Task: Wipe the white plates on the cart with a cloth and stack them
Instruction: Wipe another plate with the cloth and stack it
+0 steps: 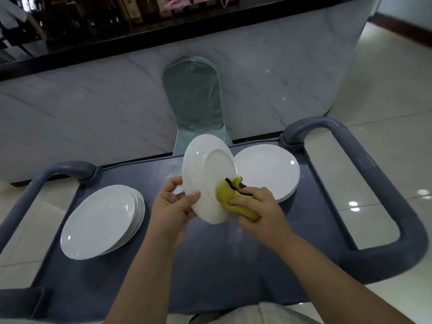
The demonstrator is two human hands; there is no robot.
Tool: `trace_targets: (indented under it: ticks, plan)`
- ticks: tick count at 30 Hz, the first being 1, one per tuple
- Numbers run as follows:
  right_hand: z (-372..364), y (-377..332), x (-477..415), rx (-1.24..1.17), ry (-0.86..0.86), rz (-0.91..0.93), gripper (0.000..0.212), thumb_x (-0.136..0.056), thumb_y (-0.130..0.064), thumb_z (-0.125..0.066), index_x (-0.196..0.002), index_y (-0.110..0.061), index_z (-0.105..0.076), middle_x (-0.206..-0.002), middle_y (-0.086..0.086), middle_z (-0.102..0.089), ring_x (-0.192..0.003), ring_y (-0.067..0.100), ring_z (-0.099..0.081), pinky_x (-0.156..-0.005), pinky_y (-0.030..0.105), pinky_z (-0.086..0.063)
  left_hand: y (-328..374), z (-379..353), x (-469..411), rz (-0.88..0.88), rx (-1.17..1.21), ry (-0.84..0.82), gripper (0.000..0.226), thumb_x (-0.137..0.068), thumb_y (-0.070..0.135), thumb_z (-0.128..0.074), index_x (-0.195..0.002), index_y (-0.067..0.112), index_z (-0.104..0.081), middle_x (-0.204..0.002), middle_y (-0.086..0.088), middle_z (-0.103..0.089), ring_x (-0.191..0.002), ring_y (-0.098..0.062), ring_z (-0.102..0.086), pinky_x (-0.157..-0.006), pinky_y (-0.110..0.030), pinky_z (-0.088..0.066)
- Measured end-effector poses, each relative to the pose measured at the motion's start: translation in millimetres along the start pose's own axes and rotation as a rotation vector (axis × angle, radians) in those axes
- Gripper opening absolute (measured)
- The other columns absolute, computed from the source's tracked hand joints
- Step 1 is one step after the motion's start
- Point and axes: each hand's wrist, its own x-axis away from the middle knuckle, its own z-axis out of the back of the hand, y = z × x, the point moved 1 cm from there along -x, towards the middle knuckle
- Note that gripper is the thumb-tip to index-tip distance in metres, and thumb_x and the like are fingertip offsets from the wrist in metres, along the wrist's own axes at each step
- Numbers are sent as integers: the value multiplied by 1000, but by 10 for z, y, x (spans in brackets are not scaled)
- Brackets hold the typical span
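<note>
Though glossy, pale tiles (374, 78) under cart (210, 265) beside marble counter (93, 101)

i count one loose plate (205, 174), two stacks of plates, left stack (98, 220) and right stack (268, 169), one yellow cloth (228, 195), one cart (210, 265), one chair (194, 94).

We saw a dark blue-grey cart (222, 265) with a flat top and a low raised rim, standing on a glossy pale tiled floor (374, 90). A looped grey left handle (28, 197) curved out from one end and a matching right handle (385, 195) from the other. Two piles of white plates lay directly on the top, well apart. The left stack (100, 220) sat near the left end, several rims showing stepped along its right edge. The right stack (266, 171) sat near the far right corner, close to the far rim; we could not count its plates.
</note>
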Motion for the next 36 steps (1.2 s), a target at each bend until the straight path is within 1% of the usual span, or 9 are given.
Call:
trace_targets:
  ticks: [4, 8, 14, 18, 20, 23, 26, 31, 36]
  plan:
    - [499, 279, 9, -22, 204, -405, 36, -73, -15, -62, -102, -35, -69, -106, -9, -61, -100, 13, -55, -91, 18, -42, 155, -446, -287, -206, -395, 13, 26, -85, -5, -65, -101, 16, -67, -78, -1, -75, -71, -15, -70, -65, -35, -58]
    - [1006, 372, -5, 24, 345, -505, 37, -79, 1, -69, -103, -28, -70, -97, -10, -59, -91, 10, -56, -79, 5, -39, 28, -953, -582, -497, -825, -122, 38, -86, -1, -58, -115, 20, -70, -86, 13, -70, -78, -5, -65, -72, -20, -51]
    - [1252, 434, 102, -4, 436, -583, 29, -84, -10, -71, -106, -28, -69, -107, -8, -60, -99, 5, -57, -83, 9, -38, -503, -1279, -883, -723, -1493, -251, 54, -88, 2, -45, -136, 26, -52, -106, 0, -67, -98, -27, -60, -69, -28, -38]
    - [1236, 363, 76, -31, 425, -532, 31, -83, -9, -71, -101, -34, -67, -102, -20, -56, -96, -18, -51, -81, -1, -35, -786, -1231, -997, -855, -1526, -374, 57, -51, -10, -70, -104, 9, -72, -72, -8, -70, -56, -29, -66, -44, -30, -50]
    - [1208, 382, 83, -37, 421, -537, 32, -83, -8, -71, -102, -34, -67, -102, -20, -56, -96, -19, -51, -82, -1, -35, -944, -1217, -1029, -833, -1628, -406, 64, -42, -11, -77, -103, 9, -73, -78, -9, -72, -63, -28, -69, -47, -30, -52]
    - [1146, 438, 133, -53, 413, -584, 33, -83, -10, -72, -101, -37, -66, -103, -18, -56, -96, -16, -51, -83, 0, -36, -1176, -1204, -969, -637, -1643, -502, 62, -74, -9, -59, -134, 8, -54, -123, -19, -61, -114, -37, -59, -81, -45, -50]
    - [1076, 472, 219, -74, 393, -637, 32, -84, -10, -71, -101, -37, -66, -104, -16, -56, -96, -7, -53, -86, 9, -38, -1367, -1143, -870, -514, -1718, -575, 63, -86, -2, -47, -147, 13, -36, -146, -15, -41, -132, -33, -40, -95, -42, -41]
    - [929, 468, 236, -62, 355, -661, 34, -84, -7, -70, -100, -37, -65, -104, -16, -56, -102, 7, -53, -85, 12, -38, -1434, -1027, -817, -520, -1625, -584, 44, -94, 10, -42, -137, 17, -48, -131, -6, -50, -116, -28, -47, -81, -37, -43]
    - [464, 254, -88, -29, 265, -555, 36, -81, -5, -71, -103, -33, -68, -98, -21, -56, -93, -4, -51, -83, 5, -36, -1034, -625, -800, -436, -1311, -347, 31, -95, 44, -52, -118, 29, -64, -110, 5, -70, -102, -16, -63, -84, -32, -49]
